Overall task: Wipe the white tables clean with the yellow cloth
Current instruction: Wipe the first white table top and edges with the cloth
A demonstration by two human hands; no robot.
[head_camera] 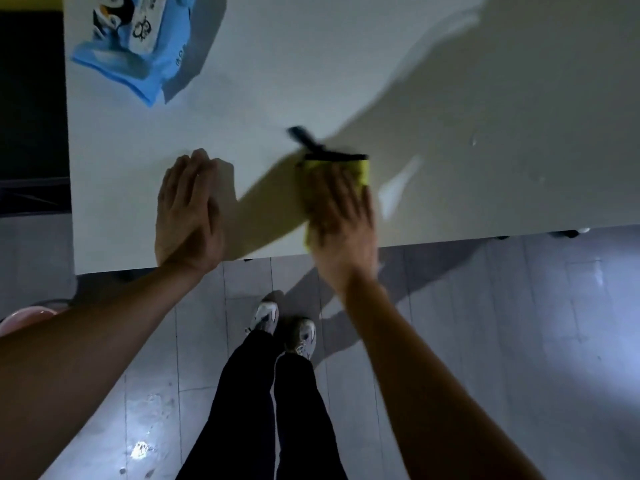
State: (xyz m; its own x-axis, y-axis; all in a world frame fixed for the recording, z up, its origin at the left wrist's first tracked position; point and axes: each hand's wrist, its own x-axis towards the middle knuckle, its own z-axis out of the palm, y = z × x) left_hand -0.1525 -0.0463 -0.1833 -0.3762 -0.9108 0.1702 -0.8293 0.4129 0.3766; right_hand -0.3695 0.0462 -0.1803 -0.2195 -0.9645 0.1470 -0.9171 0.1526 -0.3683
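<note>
A white table [450, 98] fills the upper part of the view, its near edge running across the middle. My right hand [341, 216] presses flat on a yellow cloth [360, 169] near that front edge; the cloth shows mostly beyond my fingertips and has a black band along its far side. The hand and cloth are blurred. My left hand [188, 209] lies flat on the table, palm down, fingers together, to the left of the cloth and apart from it, holding nothing.
A blue packet of wipes [138, 46] lies at the table's far left corner. A few water drops [474, 140] and a wet streak [398, 188] sit right of the cloth. Below are my legs and shoes [284, 327] on a grey tiled floor. A pink basin [24, 317] shows at left.
</note>
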